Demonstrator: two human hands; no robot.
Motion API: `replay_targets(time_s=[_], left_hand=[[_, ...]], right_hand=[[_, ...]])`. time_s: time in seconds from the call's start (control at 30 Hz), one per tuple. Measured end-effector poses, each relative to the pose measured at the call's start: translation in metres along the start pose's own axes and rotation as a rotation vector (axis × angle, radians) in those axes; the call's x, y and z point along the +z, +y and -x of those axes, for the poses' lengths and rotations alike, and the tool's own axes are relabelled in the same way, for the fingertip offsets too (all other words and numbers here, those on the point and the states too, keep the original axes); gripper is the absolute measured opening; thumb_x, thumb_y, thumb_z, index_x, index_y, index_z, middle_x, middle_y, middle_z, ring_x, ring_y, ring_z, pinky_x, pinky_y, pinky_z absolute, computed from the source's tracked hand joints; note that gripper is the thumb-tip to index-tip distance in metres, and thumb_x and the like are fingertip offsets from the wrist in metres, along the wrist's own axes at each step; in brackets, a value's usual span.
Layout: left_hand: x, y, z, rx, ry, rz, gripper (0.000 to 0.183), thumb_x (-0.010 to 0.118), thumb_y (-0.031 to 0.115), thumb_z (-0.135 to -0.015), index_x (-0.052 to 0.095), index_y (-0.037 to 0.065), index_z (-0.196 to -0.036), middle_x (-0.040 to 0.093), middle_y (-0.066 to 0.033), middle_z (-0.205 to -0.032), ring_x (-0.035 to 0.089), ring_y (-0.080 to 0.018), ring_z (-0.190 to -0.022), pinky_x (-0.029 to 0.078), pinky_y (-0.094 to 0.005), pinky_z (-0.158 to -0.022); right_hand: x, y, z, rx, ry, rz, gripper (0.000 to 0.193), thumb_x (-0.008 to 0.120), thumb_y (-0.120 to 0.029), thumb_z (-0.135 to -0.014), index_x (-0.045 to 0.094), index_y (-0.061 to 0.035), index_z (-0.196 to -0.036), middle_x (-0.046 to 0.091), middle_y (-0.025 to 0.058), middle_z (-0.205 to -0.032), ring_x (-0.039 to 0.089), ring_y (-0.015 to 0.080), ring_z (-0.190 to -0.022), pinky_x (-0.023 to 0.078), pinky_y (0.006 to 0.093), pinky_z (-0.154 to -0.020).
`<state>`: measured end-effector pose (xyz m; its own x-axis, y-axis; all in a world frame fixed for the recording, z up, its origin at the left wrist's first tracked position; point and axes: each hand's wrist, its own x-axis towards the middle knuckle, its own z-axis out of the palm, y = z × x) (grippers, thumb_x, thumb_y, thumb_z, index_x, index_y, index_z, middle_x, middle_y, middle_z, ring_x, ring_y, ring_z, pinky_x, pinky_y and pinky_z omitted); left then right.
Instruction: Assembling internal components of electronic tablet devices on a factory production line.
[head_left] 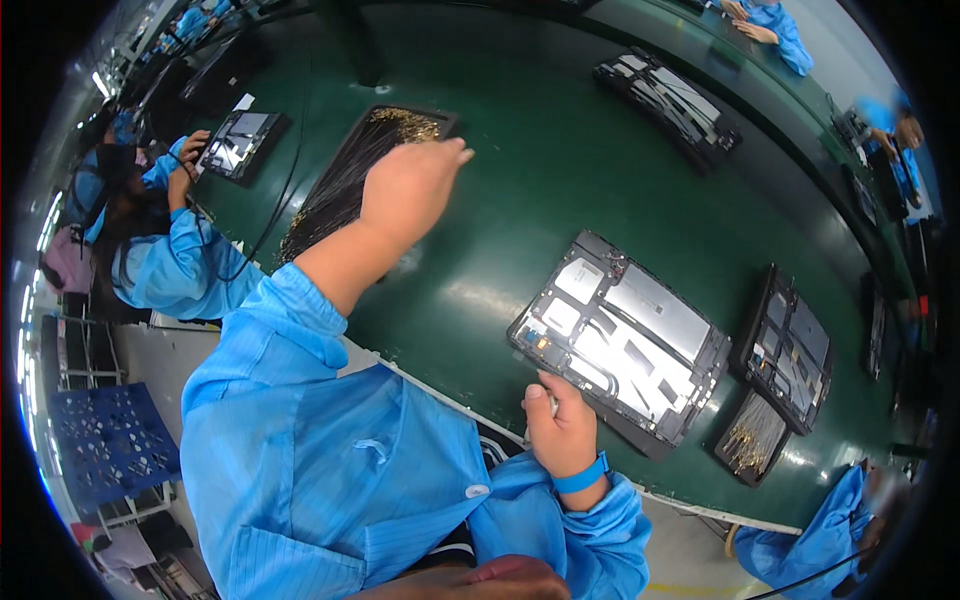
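Far L: co-worker's hands (189,148) at a flat rect. unit (240,143), part shiny. Next, blk oblong tray (449,124) w/ thin blk cables (335,205), gold-coloured tips. L hand (412,188) is over the tray, fingers bunched; can't tell if it grips anything. R hand (562,432) is curled round a small pale item (553,404), mostly hidden, beside the near edge of the device (655,318): blk frame, smooth silvery plates, flat on glossy green table (490,215). Far R: smaller tray (757,480) w/ gold-tipped wires (752,437), next to a 2nd device (792,345).
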<state>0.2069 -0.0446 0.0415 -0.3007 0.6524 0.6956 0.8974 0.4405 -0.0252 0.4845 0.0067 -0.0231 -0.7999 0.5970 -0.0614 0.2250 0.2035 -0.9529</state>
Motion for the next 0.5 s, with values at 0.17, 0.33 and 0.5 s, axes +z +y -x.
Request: replay_targets(time_s=[0.17, 0.33, 0.5], left_hand=[[-0.025, 0.054, 0.003, 0.301, -0.027, 0.255, 0.015, 0.062, 0.009, -0.065, 0.056, 0.004, -0.078, 0.054, -0.0054, -0.062, 0.053, -0.0201, -0.056, 0.042, -0.0291, -0.050], [-0.038, 0.080, 0.012, 0.418, -0.112, 0.401, 0.019, 0.062, 0.010, -0.064, 0.056, 0.005, -0.081, 0.055, -0.0034, -0.066, 0.051, -0.0174, -0.055, 0.040, -0.0277, -0.048], [-0.047, 0.089, 0.027, 0.537, -0.213, 0.475, 0.025, 0.057, 0.009, -0.060, 0.056, 0.007, -0.085, 0.054, -0.0012, -0.074, 0.051, -0.0155, -0.058, 0.038, -0.0265, -0.047]], right_hand=[[-0.011, -0.024, -0.010, 0.373, -0.122, -0.470, 0.032, 0.052, -0.021, -0.080, 0.048, 0.0017, -0.103, 0.055, 0.0073, -0.076, 0.051, 0.0107, -0.059, 0.041, 0.0209, -0.054], [-0.029, -0.056, -0.028, 0.153, 0.054, -0.341, 0.036, 0.053, -0.025, -0.079, 0.050, 0.0019, -0.103, 0.057, 0.0101, -0.085, 0.053, 0.0161, -0.078, 0.041, 0.0253, -0.073], [-0.041, -0.062, -0.022, 0.245, -0.012, -0.347, 0.033, 0.052, -0.024, -0.079, 0.051, 0.0010, -0.101, 0.057, 0.0092, -0.084, 0.053, 0.0139, -0.072, 0.042, 0.0244, -0.067]])
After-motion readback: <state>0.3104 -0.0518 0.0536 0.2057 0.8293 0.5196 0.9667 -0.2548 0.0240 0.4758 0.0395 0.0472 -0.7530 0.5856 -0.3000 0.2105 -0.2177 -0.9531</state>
